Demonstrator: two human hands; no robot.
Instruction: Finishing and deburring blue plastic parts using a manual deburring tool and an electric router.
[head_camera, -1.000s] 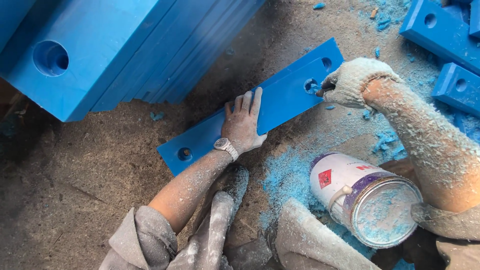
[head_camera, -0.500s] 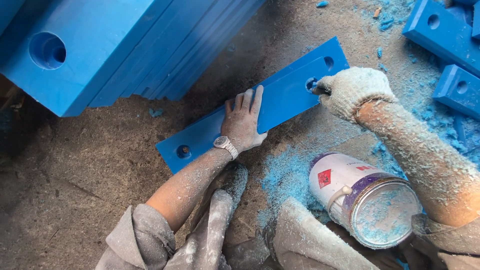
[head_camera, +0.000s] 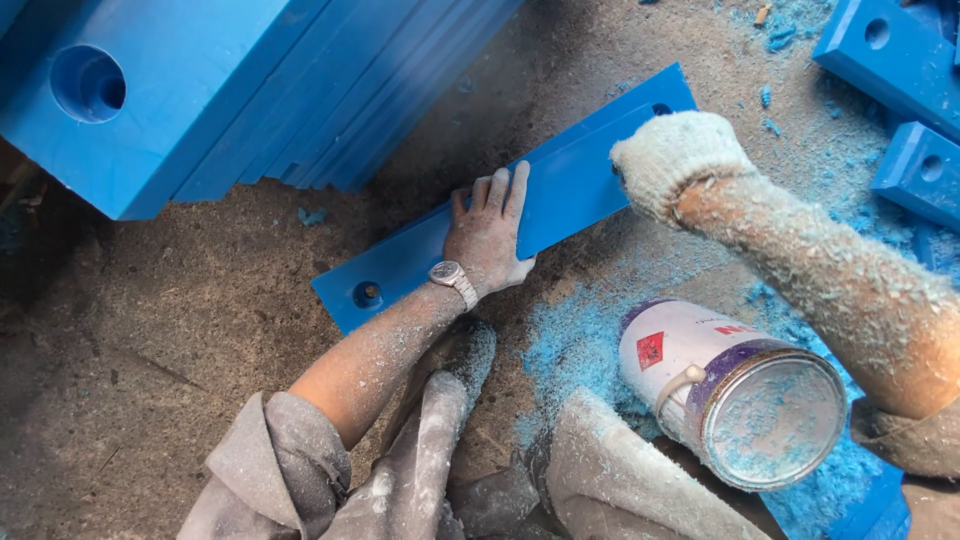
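Observation:
A long flat blue plastic plate (head_camera: 570, 180) with a hole near each end lies slantwise on the dusty ground. My left hand (head_camera: 490, 235), bare and with a wristwatch, presses flat on the plate's middle with fingers spread. My right hand (head_camera: 675, 160), in a white knit glove dusted with blue shavings, is closed over the plate's upper right end, covering the spot by the hole; whether it holds a tool is hidden.
A stack of thick blue slabs (head_camera: 200, 90) with a round hole lies at the upper left. More blue blocks (head_camera: 900, 60) sit at the upper right. A tipped metal can (head_camera: 740, 390) lies beside my knees among blue shavings (head_camera: 570, 340).
My right hand has shifted slightly left and down over the plate's end hole. The left hand stays pressed on the plate.

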